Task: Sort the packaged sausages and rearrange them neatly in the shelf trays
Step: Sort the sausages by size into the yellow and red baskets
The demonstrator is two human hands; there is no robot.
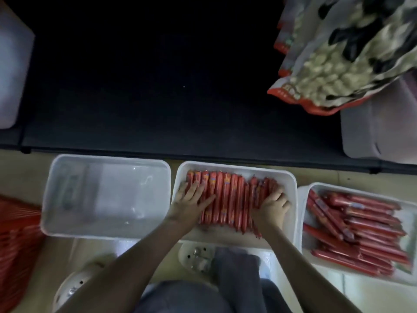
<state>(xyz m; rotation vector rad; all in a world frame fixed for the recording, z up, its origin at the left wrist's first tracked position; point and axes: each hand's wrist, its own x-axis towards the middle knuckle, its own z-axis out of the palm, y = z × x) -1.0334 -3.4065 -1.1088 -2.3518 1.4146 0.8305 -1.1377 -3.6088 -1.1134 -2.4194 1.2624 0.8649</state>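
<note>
A white middle tray (291,177) on the floor holds a row of red packaged sausages (228,197) lying side by side. My left hand (191,197) lies flat on the left end of the row with straight fingers. My right hand (272,205) presses against the right end, its fingers curled over the thin sausages there. A second white tray (303,222) at the right holds longer red sausages (361,227) piled at an angle. An empty clear tray (108,159) sits at the left.
A dark, deep shelf (158,86) opens behind the trays. Patterned snack bags (338,64) hang over a white bin (361,136) at the upper right. A red basket (15,240) stands at the far left. My white shoes (196,256) are below the trays.
</note>
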